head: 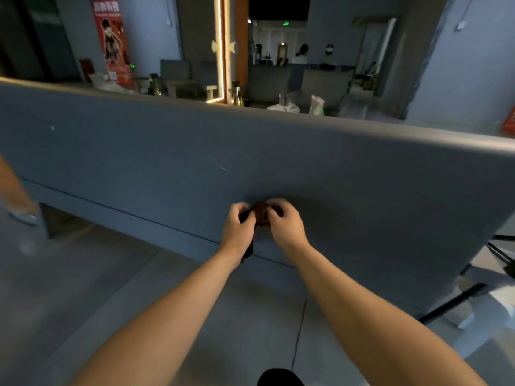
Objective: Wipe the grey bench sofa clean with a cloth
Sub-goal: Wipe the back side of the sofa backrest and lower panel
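The grey bench sofa (172, 151) fills the middle of the head view, its tall back panel facing me and slanting down to the right. A small dark brown cloth (260, 214) is bunched between both hands just in front of that panel. My left hand (239, 227) grips the cloth's left side, and a dark strip of it hangs down past the wrist. My right hand (284, 224) pinches the right side with curled fingers. Most of the cloth is hidden by my fingers.
Grey tiled floor (83, 288) lies below the sofa. A person's leg and shoe (16, 201) stand at the far left. Black tripod legs (473, 291) spread at the right end of the sofa. Behind it are chairs, white bags (292, 105) and a red poster (111, 37).
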Demonstrator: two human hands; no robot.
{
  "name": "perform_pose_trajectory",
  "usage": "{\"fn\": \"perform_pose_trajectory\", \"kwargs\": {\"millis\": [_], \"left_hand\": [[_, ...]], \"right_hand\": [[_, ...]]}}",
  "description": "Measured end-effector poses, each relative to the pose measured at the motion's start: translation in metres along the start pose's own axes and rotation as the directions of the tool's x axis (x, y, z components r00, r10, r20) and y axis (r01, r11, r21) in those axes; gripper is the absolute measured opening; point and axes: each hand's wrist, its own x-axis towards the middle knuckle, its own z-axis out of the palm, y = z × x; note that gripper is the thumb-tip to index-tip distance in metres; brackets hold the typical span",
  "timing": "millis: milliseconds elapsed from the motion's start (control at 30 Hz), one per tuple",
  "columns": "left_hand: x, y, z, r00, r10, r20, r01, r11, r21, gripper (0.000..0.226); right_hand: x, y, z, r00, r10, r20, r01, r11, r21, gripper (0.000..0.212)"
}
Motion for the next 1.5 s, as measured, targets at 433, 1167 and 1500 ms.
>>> {"fn": "perform_pose_trajectory", "kwargs": {"millis": [433, 1167, 1500], "left_hand": [[0.067, 0.052, -0.097, 0.904, 0.208, -0.374, -0.238, 0.971, -0.034, 0.026], [0.107, -0.019, -0.022, 0.96, 0.234, -0.152, -0.177, 0.932, 0.315, 0.033], [0.124, 0.037, -0.047, 0.852, 0.408, -0.329, -0.34, 0.908, 0.244, 0.034]], "right_hand": [[0.049, -0.065, 0.055, 0.996, -0.085, 0.038, 0.093, 0.953, -0.287, 0.023], [0.084, -0.028, 0.062, 0.977, -0.212, -0.021, 0.191, 0.916, -0.353, 0.014], [0.085, -0.028, 0.057, 0.98, -0.197, 0.013, 0.187, 0.909, -0.373, 0.022]]}}
